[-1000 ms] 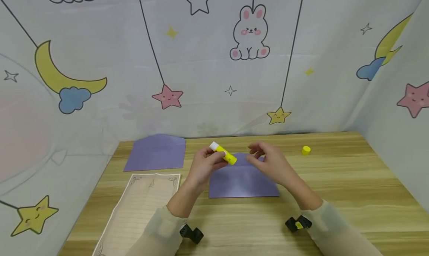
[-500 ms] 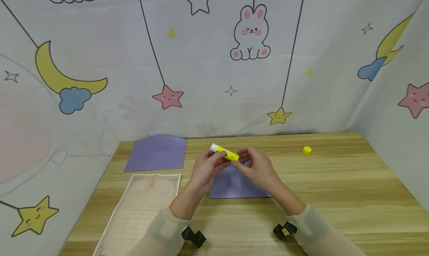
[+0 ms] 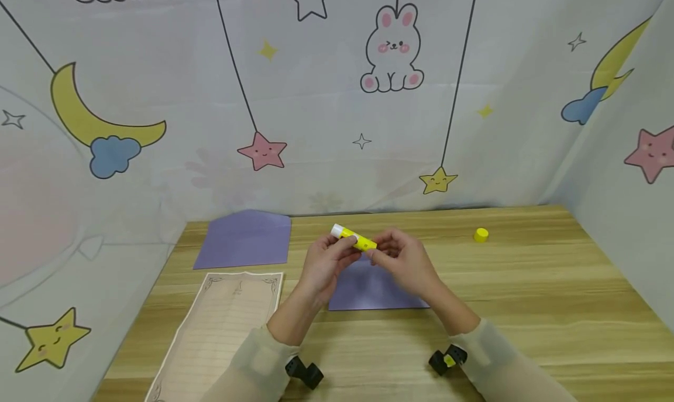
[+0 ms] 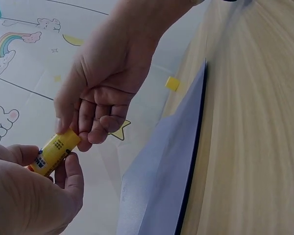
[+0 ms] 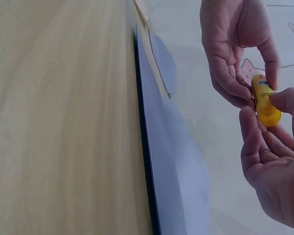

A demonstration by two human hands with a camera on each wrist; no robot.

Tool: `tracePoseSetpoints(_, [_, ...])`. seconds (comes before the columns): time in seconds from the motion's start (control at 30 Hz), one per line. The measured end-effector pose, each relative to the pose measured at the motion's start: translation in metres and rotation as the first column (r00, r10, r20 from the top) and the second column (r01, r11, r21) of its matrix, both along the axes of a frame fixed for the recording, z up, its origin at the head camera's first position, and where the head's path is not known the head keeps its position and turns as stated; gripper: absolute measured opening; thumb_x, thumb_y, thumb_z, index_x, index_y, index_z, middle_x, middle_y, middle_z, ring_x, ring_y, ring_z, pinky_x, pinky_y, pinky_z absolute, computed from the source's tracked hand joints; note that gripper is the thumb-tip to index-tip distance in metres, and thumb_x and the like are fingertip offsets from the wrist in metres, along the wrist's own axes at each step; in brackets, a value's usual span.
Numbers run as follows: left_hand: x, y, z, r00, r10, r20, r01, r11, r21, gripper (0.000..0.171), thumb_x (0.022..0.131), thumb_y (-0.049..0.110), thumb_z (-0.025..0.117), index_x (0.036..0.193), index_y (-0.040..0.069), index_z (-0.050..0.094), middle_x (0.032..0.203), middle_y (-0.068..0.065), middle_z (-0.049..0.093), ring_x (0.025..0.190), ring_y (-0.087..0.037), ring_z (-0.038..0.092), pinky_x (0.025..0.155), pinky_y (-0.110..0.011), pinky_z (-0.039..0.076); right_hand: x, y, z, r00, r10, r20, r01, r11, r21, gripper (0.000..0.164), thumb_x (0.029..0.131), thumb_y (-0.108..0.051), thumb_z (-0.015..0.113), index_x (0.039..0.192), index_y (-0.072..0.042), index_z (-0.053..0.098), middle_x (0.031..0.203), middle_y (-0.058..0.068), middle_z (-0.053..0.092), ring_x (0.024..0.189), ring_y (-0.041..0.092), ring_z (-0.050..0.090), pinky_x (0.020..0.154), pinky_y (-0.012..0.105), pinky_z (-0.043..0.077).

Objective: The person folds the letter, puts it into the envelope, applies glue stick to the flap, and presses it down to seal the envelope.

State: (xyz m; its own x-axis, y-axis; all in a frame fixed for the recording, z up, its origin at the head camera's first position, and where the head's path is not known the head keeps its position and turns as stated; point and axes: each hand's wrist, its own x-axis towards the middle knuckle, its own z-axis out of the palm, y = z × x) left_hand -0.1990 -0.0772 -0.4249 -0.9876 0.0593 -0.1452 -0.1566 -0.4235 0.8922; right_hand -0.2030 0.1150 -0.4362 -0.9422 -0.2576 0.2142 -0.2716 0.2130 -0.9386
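A yellow glue stick (image 3: 363, 243) with a bare white tip is held up at a slant over the table. My left hand (image 3: 322, 265) grips its middle between thumb and fingers, the white tip pointing up and left. At the lower yellow end, my right hand (image 3: 408, 263) pinches with thumb and fingertips, as the right wrist view also shows with the right thumb on the glue stick (image 5: 263, 95). Beneath both hands lies a purple envelope (image 3: 376, 291), its flap side partly hidden by the right hand. The yellow cap (image 3: 481, 235) stands apart on the table, to the right.
Another purple envelope (image 3: 244, 241) lies at the back left of the wooden table (image 3: 553, 291). In front of it is a lined, bordered sheet of letter paper (image 3: 226, 314). A patterned curtain (image 3: 316, 98) closes off the back and sides.
My right hand has come in from the right to the lower end of the glue stick and taken hold of it. The left hand has kept its grip, nearly still.
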Motion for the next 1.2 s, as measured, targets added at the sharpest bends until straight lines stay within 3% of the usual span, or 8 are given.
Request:
tracePoseSetpoints(0.2, [0.001, 0.001, 0.000, 1.000, -0.012, -0.017, 0.011, 1.000, -0.018, 0.026, 0.099, 0.006, 0.073, 0.117, -0.008, 0.060, 0.104, -0.012, 0.070, 0.090, -0.017, 0.073, 0.085, -0.029, 0.062, -0.005, 0.002, -0.001, 0.919, 0.121, 0.376, -0.006, 0.956, -0.293, 0.025, 0.104, -0.019, 0.070, 0.113, 0.004, 0.066, 0.094, 0.016, 0.075, 0.078, 0.021, 0.072, 0.072, 0.031, 0.060])
tracePoseSetpoints(0.3, [0.001, 0.001, -0.001, 1.000, -0.010, -0.021, 0.010, 1.000, -0.016, 0.025, 0.099, 0.005, 0.073, 0.116, -0.008, 0.060, 0.103, -0.012, 0.070, 0.090, -0.017, 0.073, 0.084, -0.029, 0.062, -0.005, 0.001, 0.000, 0.882, 0.150, 0.447, 0.013, 0.940, -0.341, 0.030, 0.105, -0.022, 0.068, 0.117, 0.005, 0.064, 0.097, 0.013, 0.075, 0.080, 0.020, 0.073, 0.074, 0.030, 0.059])
tracePoseSetpoints(0.5, [-0.001, 0.001, 0.001, 1.000, 0.020, -0.009, -0.020, 1.000, 0.001, 0.025, 0.098, 0.005, 0.073, 0.115, -0.007, 0.060, 0.103, -0.012, 0.070, 0.089, -0.017, 0.073, 0.084, -0.028, 0.062, 0.001, -0.001, 0.003, 0.998, 0.003, 0.066, -0.002, 1.000, -0.009, 0.042, 0.097, -0.021, 0.081, 0.129, -0.002, 0.063, 0.108, 0.011, 0.074, 0.092, 0.024, 0.074, 0.079, 0.037, 0.062])
tracePoseSetpoints(0.63, [-0.001, 0.000, 0.002, 0.999, 0.033, -0.001, -0.033, 0.999, 0.002, 0.025, 0.098, 0.006, 0.074, 0.115, -0.006, 0.061, 0.104, -0.012, 0.070, 0.089, -0.017, 0.073, 0.084, -0.028, 0.062, 0.005, -0.004, 0.005, 0.978, -0.048, -0.203, 0.078, 0.986, 0.146, 0.035, 0.092, -0.011, 0.084, 0.121, -0.005, 0.066, 0.105, 0.005, 0.074, 0.088, 0.016, 0.071, 0.072, 0.031, 0.060])
tracePoseSetpoints(0.77, [-0.001, 0.001, 0.003, 1.000, 0.029, -0.001, -0.029, 1.000, 0.005, 0.022, 0.098, 0.005, 0.073, 0.114, -0.006, 0.061, 0.103, -0.011, 0.070, 0.088, -0.017, 0.073, 0.084, -0.028, 0.062, 0.004, -0.004, 0.004, 0.968, -0.052, -0.244, 0.089, 0.986, 0.144, 0.027, 0.093, -0.008, 0.083, 0.115, -0.008, 0.069, 0.099, 0.001, 0.074, 0.084, 0.013, 0.070, 0.069, 0.028, 0.058])
tracePoseSetpoints(0.97, [0.001, 0.001, 0.005, 1.000, 0.015, -0.007, -0.015, 1.000, 0.002, 0.020, 0.098, 0.003, 0.072, 0.112, -0.007, 0.062, 0.101, -0.011, 0.070, 0.087, -0.017, 0.073, 0.084, -0.028, 0.062, -0.002, 0.000, 0.000, 0.999, -0.001, 0.042, 0.003, 0.999, -0.043, 0.020, 0.098, -0.014, 0.078, 0.114, -0.004, 0.072, 0.097, 0.016, 0.076, 0.081, 0.025, 0.073, 0.073, 0.039, 0.062])
tracePoseSetpoints(1.1, [0.002, 0.002, 0.005, 1.000, 0.003, -0.016, -0.004, 1.000, -0.014, 0.021, 0.098, 0.003, 0.072, 0.112, -0.008, 0.061, 0.102, -0.012, 0.069, 0.088, -0.017, 0.073, 0.084, -0.029, 0.062, -0.005, 0.001, -0.002, 0.945, 0.073, 0.320, 0.001, 0.974, -0.226, 0.027, 0.103, -0.019, 0.071, 0.114, 0.005, 0.070, 0.096, 0.019, 0.075, 0.079, 0.024, 0.073, 0.074, 0.036, 0.060])
tracePoseSetpoints(1.2, [0.002, 0.002, 0.003, 1.000, 0.003, -0.020, -0.004, 1.000, -0.015, 0.023, 0.098, 0.004, 0.072, 0.113, -0.008, 0.060, 0.104, -0.013, 0.069, 0.089, -0.018, 0.073, 0.085, -0.029, 0.062, -0.004, 0.001, -0.001, 0.916, 0.096, 0.391, 0.016, 0.962, -0.274, 0.032, 0.104, -0.022, 0.070, 0.116, 0.007, 0.068, 0.099, 0.017, 0.074, 0.080, 0.022, 0.073, 0.074, 0.032, 0.059])
